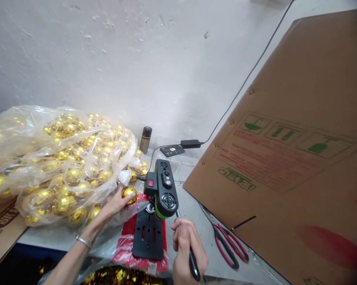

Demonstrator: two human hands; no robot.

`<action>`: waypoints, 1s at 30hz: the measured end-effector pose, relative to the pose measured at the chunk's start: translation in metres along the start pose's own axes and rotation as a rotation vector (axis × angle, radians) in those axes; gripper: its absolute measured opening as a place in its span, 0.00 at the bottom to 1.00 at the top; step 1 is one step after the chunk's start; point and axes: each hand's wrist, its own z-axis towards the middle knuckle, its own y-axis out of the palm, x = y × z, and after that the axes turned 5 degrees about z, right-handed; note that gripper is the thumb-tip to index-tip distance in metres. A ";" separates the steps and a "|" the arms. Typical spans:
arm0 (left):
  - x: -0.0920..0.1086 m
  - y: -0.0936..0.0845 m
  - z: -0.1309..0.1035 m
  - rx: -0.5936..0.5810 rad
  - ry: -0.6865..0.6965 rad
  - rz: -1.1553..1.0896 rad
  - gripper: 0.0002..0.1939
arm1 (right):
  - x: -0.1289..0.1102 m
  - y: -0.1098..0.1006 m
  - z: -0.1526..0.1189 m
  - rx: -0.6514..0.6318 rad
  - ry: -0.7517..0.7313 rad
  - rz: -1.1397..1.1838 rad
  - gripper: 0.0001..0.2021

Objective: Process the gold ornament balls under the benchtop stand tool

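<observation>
My left hand (114, 206) holds a small faceted gold ball (130, 194) beside the black-and-green bench machine (162, 190), close to its spindle. The machine stands on a black slotted base plate (148, 235) over a red cloth (126, 245). My right hand (186, 243) grips the machine's black lever handle (193, 263), which slants down toward me. A clear plastic bag (56, 158) full of the same gold balls lies just left of my left hand.
A large tilted cardboard box (291, 158) fills the right side. Red-handled scissors (228, 245) lie at its foot. A dark bottle (145, 139), a small control pad (172, 150) and a power adapter (190, 143) with cable sit by the white wall. More gold balls lie below the table edge (121, 277).
</observation>
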 end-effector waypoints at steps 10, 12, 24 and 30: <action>-0.026 0.050 -0.063 -0.085 0.081 0.111 0.34 | -0.020 0.004 0.021 -0.009 0.074 -0.022 0.23; -0.028 0.056 -0.068 -0.127 0.134 0.197 0.33 | -0.019 0.003 0.019 -0.025 0.064 -0.043 0.22; -0.026 0.080 -0.068 -0.116 0.287 0.415 0.29 | -0.015 -0.002 0.014 -0.058 0.052 -0.043 0.19; -0.029 0.082 -0.065 -0.089 0.307 0.433 0.30 | -0.011 -0.004 0.011 -0.069 0.011 -0.049 0.19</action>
